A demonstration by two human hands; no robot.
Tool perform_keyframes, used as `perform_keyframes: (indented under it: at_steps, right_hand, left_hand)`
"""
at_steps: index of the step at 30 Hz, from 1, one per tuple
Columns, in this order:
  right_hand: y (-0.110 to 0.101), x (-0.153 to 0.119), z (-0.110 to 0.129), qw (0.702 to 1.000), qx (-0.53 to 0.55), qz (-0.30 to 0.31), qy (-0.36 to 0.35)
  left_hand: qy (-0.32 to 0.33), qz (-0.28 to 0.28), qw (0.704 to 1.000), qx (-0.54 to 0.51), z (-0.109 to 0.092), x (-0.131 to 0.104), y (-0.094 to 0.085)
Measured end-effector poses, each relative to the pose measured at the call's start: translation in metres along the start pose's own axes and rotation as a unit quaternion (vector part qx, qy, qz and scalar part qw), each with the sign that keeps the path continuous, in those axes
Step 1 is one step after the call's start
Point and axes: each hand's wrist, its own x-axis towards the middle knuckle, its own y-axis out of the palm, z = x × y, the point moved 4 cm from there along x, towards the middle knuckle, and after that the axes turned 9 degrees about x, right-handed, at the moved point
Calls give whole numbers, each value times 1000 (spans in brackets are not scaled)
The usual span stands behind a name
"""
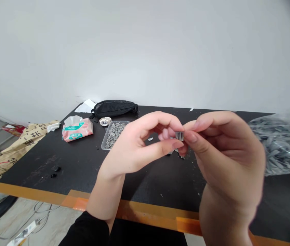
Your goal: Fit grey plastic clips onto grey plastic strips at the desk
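Observation:
Between my two hands, raised above the black table, is a small shiny metal piece [179, 136]. My left hand [140, 143] pinches it between thumb and forefinger. From the other side, my right hand [227, 153] has thumb and forefinger pressed together at the piece's right edge; whether they grip the same piece or a second small part is hidden by the fingertips. Below and behind the left hand stands a clear plastic box [103, 146] full of small metal parts [115, 133]. A few small loose pieces lie on the table under the hands.
A big clear bag of grey strips [286, 147] lies at the right. On the left are a pink tissue pack [77, 129], a tape roll [105, 121] and a black pouch [115, 107]. Brown tape [155, 213] covers the front edge of the table [75, 167]. A power strip [24, 233] lies on the floor.

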Motion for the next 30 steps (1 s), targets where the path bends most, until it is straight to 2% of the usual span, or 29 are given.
perform_keyframes:
  at_steps: [2,4,6,8,12,14,17,21,26,30]
  right_hand:
    - [-1,2,-2,999,26,21,13]
    - [-2,6,-4,996,47,69,37]
    - [-4,9,-5,990,60,114,53]
    - [-5,12,-6,987,72,133,60]
    - [-6,12,-12,983,96,126,90]
    - [-7,13,-12,986,95,110,82]
    - [-8,16,-9,987,78,119,80]
    - [-10,19,-10,976,47,164,132]
    - [-13,20,-12,977,87,148,127]
    - [-14,21,-13,977,71,156,125]
  left_hand:
    - [3,-9,1000,5,-1,-1,-1]
    - [13,-23,1000,18,-3,-1,-4]
    - [37,-28,998,32,-6,0,-6]
    - [62,-23,996,53,-9,1,-7]
    - [50,14,996,75,-9,3,-5]
    - [50,24,995,79,-8,3,-6]
    - [70,18,994,81,-9,3,-8]
    - [72,16,994,78,-8,3,-9]
    - [41,25,993,109,-8,3,-5]
    - [41,6,995,92,-8,1,-6]
